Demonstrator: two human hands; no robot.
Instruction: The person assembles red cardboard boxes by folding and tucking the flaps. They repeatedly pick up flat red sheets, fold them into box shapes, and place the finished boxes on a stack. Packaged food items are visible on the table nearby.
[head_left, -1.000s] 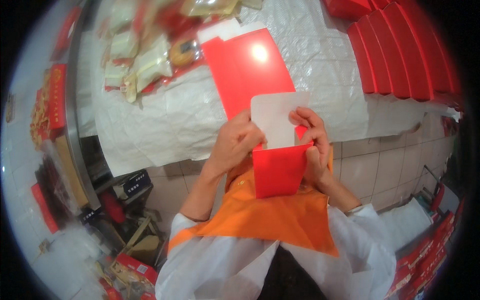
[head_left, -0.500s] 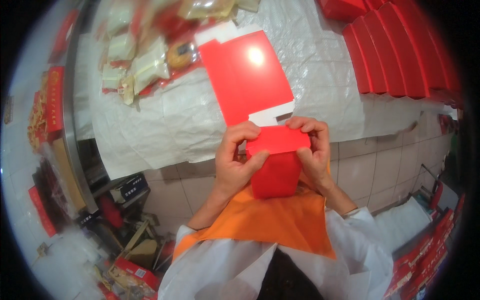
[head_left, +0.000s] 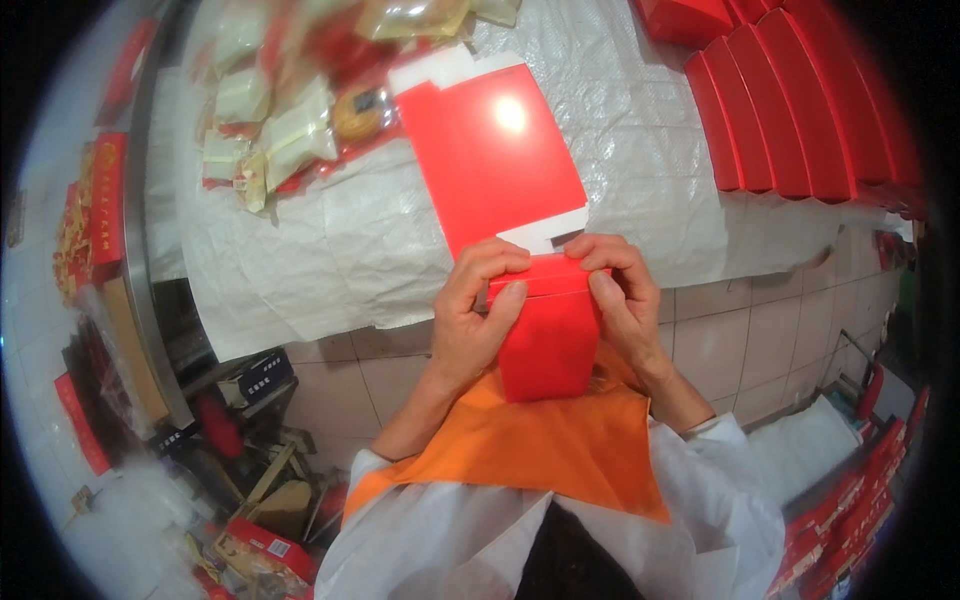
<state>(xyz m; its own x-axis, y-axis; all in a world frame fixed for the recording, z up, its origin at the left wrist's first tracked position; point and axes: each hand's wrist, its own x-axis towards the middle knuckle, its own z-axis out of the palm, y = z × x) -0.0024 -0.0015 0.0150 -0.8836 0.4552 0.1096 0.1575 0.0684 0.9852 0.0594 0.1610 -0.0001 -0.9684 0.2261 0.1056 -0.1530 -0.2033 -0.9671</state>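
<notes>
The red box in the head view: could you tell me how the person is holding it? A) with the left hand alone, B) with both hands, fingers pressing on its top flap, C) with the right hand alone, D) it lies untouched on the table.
B: the left hand and the right hand both grip the red box, with their fingers curled over its folded top flap in front of the orange apron.

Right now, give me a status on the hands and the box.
Left hand and right hand both grip the red box. Top flap folded down. Flat red card on table behind, apart.
</notes>
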